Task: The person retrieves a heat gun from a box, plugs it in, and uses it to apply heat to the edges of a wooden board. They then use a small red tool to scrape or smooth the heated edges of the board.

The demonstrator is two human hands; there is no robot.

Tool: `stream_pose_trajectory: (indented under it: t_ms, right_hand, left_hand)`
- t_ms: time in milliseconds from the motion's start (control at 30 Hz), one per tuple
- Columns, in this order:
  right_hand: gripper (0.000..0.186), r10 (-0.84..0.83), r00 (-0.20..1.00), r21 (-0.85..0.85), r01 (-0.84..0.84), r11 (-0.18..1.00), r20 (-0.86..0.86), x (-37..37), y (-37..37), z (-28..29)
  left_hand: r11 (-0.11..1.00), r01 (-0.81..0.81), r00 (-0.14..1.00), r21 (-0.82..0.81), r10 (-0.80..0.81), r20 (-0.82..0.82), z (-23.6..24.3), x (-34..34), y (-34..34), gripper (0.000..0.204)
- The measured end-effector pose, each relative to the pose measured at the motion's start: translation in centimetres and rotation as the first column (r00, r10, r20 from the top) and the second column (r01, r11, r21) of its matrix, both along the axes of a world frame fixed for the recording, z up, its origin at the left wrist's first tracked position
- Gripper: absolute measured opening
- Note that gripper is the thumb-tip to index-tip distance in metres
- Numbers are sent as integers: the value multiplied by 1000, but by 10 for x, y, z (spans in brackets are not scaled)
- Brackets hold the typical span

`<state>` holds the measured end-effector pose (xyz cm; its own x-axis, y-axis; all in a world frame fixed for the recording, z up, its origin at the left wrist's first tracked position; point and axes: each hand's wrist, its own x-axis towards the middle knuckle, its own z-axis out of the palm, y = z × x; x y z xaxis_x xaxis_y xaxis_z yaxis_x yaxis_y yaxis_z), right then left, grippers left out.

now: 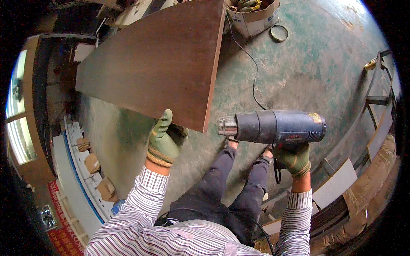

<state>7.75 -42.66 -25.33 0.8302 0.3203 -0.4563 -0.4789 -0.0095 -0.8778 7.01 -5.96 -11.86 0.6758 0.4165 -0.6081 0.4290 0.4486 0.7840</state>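
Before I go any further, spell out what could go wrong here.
If switched on, the dark-blue heat gun with a silver metal nozzle in the green-gloved right hand might scorch the brown wood-grain board, whose edge it faces.
The green-gloved left hand holds that board's near edge, so swinging the nozzle leftward could burn it.
The thin black cable curving ahead of you might snag or trip you.

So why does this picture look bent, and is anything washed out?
Head view: the wide fisheye lens bows the metal frame near the right rim; head view: bright panels at far left look washed out, with glare on the floor at upper right; head view: the heat gun looks fairly sharp.
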Motion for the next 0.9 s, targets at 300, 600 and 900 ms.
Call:
stream_pose_trajectory:
  t_ms: [300,600,900]
  right_hand:
    - [34,140,953,-256,-69,964,269,1,-6,-11]
    - [32,-86,996,51,84,995,25,9,1,-2]
    - [42,-13,995,-46,18,999,98,3,-10,-20]
  left_hand:
    - [998,7,1000,-62,-7,5,-4,-2,9,33]
    - [998,-17,999,-59,19,33,-4,0,8,29]
    - [997,-6,999,-72,9,42,2,3,2,33]
